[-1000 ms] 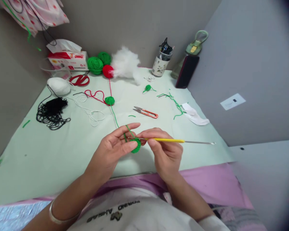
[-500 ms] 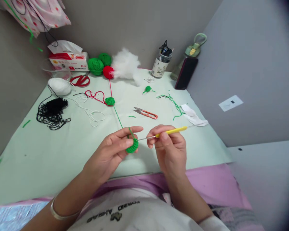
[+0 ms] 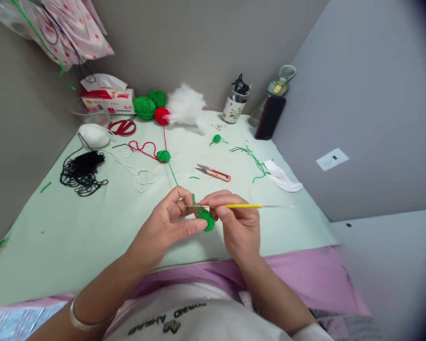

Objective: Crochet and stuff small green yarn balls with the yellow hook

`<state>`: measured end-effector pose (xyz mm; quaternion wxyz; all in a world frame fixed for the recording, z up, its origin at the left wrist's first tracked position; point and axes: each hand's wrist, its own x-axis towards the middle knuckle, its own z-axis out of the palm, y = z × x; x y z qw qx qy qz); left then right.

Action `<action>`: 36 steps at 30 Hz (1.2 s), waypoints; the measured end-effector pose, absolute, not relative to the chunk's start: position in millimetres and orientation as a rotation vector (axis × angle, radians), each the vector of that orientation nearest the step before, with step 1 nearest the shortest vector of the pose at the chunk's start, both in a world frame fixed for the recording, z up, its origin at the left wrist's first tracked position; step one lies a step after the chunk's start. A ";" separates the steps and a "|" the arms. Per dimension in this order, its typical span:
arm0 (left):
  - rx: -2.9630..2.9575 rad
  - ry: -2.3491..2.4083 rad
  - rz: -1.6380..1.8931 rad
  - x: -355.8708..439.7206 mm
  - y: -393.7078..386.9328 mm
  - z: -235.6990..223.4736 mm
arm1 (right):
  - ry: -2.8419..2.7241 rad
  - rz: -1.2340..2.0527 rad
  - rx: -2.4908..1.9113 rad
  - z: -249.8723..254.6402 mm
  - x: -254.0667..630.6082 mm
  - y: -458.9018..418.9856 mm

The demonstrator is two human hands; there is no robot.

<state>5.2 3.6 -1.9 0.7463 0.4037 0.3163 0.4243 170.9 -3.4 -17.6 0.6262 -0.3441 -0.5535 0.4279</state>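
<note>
Between thumb and fingers, my left hand (image 3: pixel 166 222) pinches a small green crochet piece (image 3: pixel 207 221). Green yarn loops over its fingers and runs up the table to a small green yarn ball (image 3: pixel 163 156). My right hand (image 3: pixel 238 225) grips a crochet hook (image 3: pixel 243 206) by its yellow handle, pen-like. The hook's thin metal shaft lies level above the crochet piece and points left, its tip near my left fingers. Whether a loop sits on the shaft is too small to tell. Both hands are close together over the table's front.
Orange thread snips (image 3: pixel 214 173) lie beyond my hands. Black yarn (image 3: pixel 83 170), a white yarn ball (image 3: pixel 94 136) and red scissors (image 3: pixel 122 127) are at left. Behind stand white stuffing (image 3: pixel 186 109), a pen cup (image 3: pixel 235 106) and a phone (image 3: pixel 270 118). Green scraps (image 3: pixel 257 163) lie right.
My right hand has come left, closer to my left hand. The hook now lies level across the top of the crochet piece. My left forefinger has bent, and the view has shifted slightly.
</note>
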 end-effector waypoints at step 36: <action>0.817 0.872 1.083 7.7 95.3 -26.2 | -1.888 1.151 -1.095 -10.0 209.5 113.3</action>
